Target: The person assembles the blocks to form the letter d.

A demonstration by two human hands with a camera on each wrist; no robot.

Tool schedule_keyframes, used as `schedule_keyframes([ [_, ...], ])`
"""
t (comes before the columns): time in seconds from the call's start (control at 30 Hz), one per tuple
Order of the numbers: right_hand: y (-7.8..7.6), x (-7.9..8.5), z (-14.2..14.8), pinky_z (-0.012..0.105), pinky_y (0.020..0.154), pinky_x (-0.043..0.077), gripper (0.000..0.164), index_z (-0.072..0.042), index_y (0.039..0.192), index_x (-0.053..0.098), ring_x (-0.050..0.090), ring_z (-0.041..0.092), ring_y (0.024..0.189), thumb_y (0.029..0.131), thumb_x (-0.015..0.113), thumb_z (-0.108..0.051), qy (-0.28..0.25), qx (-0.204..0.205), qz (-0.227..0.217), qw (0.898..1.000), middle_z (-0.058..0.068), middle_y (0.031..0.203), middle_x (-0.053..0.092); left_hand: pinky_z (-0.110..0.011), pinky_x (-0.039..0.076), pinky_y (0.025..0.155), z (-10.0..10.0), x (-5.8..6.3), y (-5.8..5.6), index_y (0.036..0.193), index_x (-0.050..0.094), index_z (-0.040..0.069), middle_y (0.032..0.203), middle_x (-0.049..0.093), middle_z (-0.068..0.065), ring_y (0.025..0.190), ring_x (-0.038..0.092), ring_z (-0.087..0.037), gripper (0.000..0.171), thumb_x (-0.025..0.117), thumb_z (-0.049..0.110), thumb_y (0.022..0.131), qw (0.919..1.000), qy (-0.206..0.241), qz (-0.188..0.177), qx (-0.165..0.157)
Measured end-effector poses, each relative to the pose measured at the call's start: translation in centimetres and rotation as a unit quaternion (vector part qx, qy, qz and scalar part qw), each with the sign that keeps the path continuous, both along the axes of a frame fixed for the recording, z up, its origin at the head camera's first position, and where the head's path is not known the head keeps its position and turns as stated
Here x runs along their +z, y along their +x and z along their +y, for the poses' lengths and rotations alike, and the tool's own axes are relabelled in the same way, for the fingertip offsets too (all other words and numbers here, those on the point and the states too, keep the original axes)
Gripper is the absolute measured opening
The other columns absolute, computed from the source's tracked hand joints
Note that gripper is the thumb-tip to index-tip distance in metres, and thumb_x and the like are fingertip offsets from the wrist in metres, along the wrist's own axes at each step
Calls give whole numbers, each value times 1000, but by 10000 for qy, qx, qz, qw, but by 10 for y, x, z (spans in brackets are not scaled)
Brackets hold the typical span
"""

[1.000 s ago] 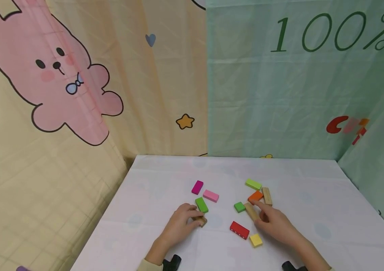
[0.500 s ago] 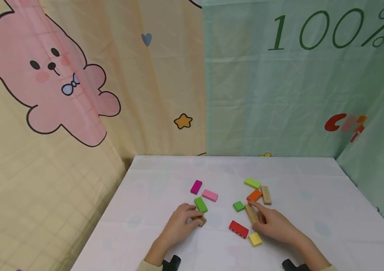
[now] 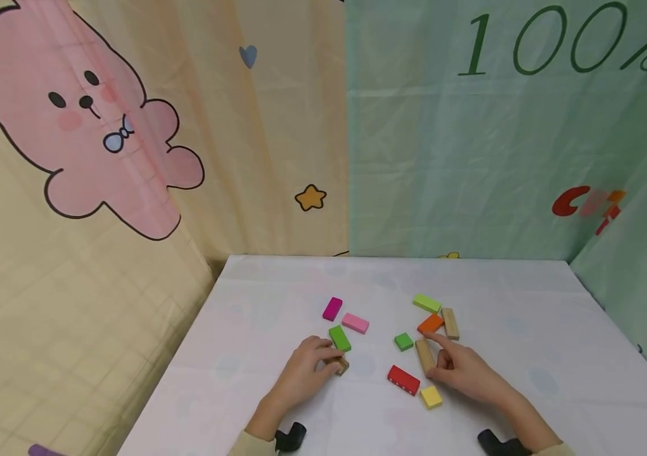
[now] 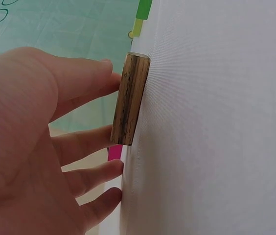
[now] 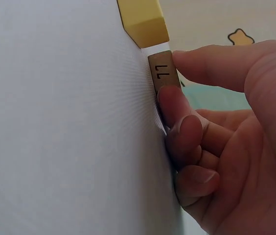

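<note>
My left hand (image 3: 307,370) holds a small wooden block (image 4: 130,98) at the left of the group, thumb on its near side and fingers on its far side. Dark grain streaks that block, which rests on the white table. On the right, my right hand (image 3: 466,373) has thumb and index finger along a longer wooden block (image 3: 425,358). Dark marks show on this block's end (image 5: 162,71) in the right wrist view, beside the thumb tip. The index fingertip reaches up near an orange block (image 3: 430,323), while the other fingers are curled in.
Around the hands lie magenta (image 3: 332,309), pink (image 3: 355,323) and green blocks (image 3: 339,338) on the left. A small green block (image 3: 403,342), red block (image 3: 403,380), yellow block (image 3: 431,397), lime block (image 3: 427,303) and another wooden block (image 3: 450,323) lie right of centre.
The long wooden block at my right hand has turned slightly, now pointing more straight away from me. My left hand and its block stay in place. The head view shifts a little.
</note>
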State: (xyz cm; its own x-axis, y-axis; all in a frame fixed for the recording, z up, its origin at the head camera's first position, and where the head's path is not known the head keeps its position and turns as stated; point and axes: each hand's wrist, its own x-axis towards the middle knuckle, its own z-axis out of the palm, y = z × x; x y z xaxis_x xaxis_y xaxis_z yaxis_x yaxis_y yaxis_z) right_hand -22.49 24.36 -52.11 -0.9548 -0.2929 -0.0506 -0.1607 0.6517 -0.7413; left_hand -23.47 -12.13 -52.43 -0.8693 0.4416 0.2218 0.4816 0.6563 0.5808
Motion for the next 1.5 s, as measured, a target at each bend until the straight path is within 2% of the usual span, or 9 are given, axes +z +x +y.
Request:
schedule_keyframes([
  [0.17,0,-1,-4,24,52,39,74,-9,150,46,50,14,60,87,80,-31,-41,-156,53,9999,-2,71,55,-53,43,102,-1,2,-1,122,74,22,132,62,-5,125,51,-25,26,70,26,97,10000,-82,-51,10],
  [0.33,1,-5,-8,24,52,38,73,-13,149,48,50,14,59,87,80,-33,4,-396,65,9992,-2,69,54,-50,43,103,-1,0,-1,123,74,21,131,62,-4,124,52,-22,27,70,26,97,9999,-64,-133,-8],
  [0.53,-1,-6,-9,23,51,37,71,-15,148,50,49,14,58,86,80,-32,117,-467,199,9986,-3,69,54,-45,45,102,0,0,-2,125,72,18,128,63,1,121,53,-18,30,69,26,97,10000,3,19,-52],
  [0.63,-1,-6,-10,24,51,38,71,-12,148,50,49,14,58,87,80,-32,64,-435,197,9988,-3,69,54,-47,45,103,0,1,-2,127,71,18,129,62,2,124,54,-20,31,69,28,97,10000,71,3,56],
  [0.83,2,-5,-9,23,52,39,72,-10,147,49,50,14,58,86,80,-32,38,-394,93,9992,-3,70,55,-52,43,105,4,2,0,129,69,21,137,59,-3,131,50,-27,32,67,30,98,9982,336,-361,333],
  [1.07,1,-3,-12,24,52,40,72,-11,148,49,50,14,59,86,80,-32,-65,-330,143,9993,-3,70,55,-48,46,103,13,15,2,132,67,14,135,59,-7,128,52,-26,36,70,23,97,9980,372,253,455],
  [1.23,1,-1,-10,24,53,42,72,-12,148,47,52,15,61,88,79,-35,-179,-275,46,9995,-1,72,56,-41,50,97,28,21,4,137,64,19,134,60,-1,121,53,-18,42,71,25,96,9976,101,424,532],
  [1.33,2,4,-5,25,53,42,70,-13,148,46,52,17,62,89,78,-33,-209,-545,-109,9982,1,74,57,-40,50,96,42,25,6,138,63,20,134,59,2,119,52,-15,43,70,28,96,9979,-37,440,464],
  [1.5,-1,17,5,27,53,43,68,-6,150,43,50,20,66,93,74,-26,-137,-941,-55,9955,3,78,57,-47,47,102,65,33,11,140,61,21,138,58,0,128,50,-19,45,70,28,96,9979,-212,481,387],
])
